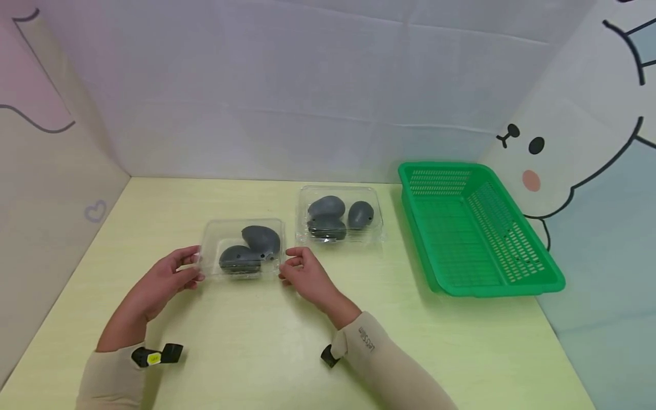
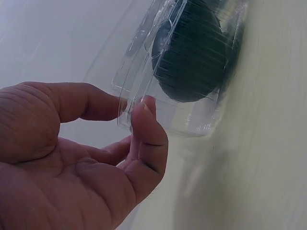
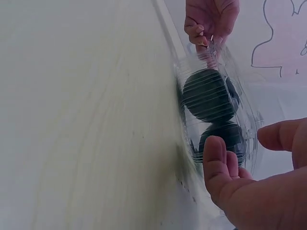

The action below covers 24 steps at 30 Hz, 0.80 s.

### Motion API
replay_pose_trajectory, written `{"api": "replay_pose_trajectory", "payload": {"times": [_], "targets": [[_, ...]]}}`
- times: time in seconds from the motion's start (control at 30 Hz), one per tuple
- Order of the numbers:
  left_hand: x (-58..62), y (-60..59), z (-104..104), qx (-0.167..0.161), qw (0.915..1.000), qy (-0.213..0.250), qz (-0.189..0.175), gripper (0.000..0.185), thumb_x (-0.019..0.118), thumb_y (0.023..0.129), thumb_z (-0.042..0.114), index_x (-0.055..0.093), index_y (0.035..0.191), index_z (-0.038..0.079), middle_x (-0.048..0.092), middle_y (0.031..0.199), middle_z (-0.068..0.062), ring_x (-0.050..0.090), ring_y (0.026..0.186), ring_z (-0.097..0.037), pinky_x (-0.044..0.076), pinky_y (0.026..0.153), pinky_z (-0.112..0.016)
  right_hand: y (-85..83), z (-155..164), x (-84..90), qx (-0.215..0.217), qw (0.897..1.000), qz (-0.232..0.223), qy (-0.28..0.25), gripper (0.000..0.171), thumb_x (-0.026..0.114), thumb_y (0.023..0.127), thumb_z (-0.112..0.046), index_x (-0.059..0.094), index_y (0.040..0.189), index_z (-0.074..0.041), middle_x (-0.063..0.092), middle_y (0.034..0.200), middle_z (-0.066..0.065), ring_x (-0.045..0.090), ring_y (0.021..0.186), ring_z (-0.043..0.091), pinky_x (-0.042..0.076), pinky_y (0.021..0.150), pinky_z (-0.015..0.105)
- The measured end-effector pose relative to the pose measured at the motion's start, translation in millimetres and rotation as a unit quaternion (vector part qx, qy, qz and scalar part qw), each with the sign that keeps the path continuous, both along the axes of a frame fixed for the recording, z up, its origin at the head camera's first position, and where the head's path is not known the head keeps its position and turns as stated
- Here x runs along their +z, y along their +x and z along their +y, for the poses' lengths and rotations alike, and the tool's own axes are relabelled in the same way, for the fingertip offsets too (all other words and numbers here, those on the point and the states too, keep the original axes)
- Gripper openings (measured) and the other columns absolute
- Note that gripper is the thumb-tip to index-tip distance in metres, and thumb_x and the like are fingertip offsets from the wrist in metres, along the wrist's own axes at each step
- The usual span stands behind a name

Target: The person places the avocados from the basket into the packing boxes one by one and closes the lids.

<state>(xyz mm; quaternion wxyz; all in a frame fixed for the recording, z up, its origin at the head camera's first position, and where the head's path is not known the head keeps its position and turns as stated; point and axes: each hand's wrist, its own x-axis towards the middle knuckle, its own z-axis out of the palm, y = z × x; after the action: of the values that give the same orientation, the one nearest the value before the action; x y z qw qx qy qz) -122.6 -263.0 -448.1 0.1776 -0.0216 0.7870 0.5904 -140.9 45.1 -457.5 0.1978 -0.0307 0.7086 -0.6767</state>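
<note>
Pale yellow-green, the table (image 1: 266,347) sits inside white and cartoon-printed walls, with a green basket (image 1: 538,282) on its right side. Near the front lies a clear clamshell box (image 1: 242,249) holding two dark, rounded pieces, and both hands flank it. Its long axis runs left to right, so each short end faces one hand. The left hand (image 1: 164,282) touches the box's left end, thumb and forefinger closing on the rim in a light pinch, as the left wrist view shows. The right hand (image 1: 307,277) sits at the right end, its fingers relaxed and parted; whether they touch the plastic cannot be told. A second clear box (image 1: 339,216) with dark pieces lies behind, between the first box and the basket.
</note>
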Motion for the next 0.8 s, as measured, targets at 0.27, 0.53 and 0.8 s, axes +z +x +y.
{"api": "replay_pose_trajectory", "payload": {"times": [0.27, 0.53, 0.8], "targets": [[-1.4, 0.4, -1.9, -0.005, 0.9999, 0.011, 0.010, 0.064, 0.053, 0.107, 0.005, 0.018, 0.157, -0.013, 0.040, 0.133, -0.028, 0.066, 0.097, -0.013, 0.056, 0.086, -0.023, -1.9, -10.1, -5.5, -0.049, 0.994, -0.064, -0.075, 0.035, 0.056, 0.102, 0.002, 0.048, 0.136, 0.007, 0.059, 0.100, 0.012, 0.069, 0.094, 0.028, 0.059, 0.087, 0.036], [-3.4, -0.7, 1.4, 0.024, 0.9990, 0.038, -0.007, 0.060, 0.048, 0.109, 0.005, 0.019, 0.158, -0.012, 0.040, 0.133, -0.026, 0.066, 0.097, -0.012, 0.056, 0.090, -0.025, -1.0, -15.3, -6.3, -0.077, 0.982, -0.095, -0.142, 0.033, 0.054, 0.100, 0.007, 0.047, 0.132, 0.010, 0.060, 0.096, 0.012, 0.066, 0.085, 0.018, 0.058, 0.087, 0.034], [-5.5, -0.5, 0.8, 0.025, 0.9981, 0.056, -0.005, 0.061, 0.048, 0.109, 0.005, 0.017, 0.158, -0.013, 0.040, 0.132, -0.025, 0.065, 0.095, -0.008, 0.055, 0.088, -0.021, -0.3, -17.4, -8.0, -0.093, 0.973, -0.116, -0.174, 0.029, 0.052, 0.099, 0.009, 0.047, 0.128, 0.010, 0.055, 0.091, 0.010, 0.064, 0.078, 0.017, 0.057, 0.090, 0.036]]}}
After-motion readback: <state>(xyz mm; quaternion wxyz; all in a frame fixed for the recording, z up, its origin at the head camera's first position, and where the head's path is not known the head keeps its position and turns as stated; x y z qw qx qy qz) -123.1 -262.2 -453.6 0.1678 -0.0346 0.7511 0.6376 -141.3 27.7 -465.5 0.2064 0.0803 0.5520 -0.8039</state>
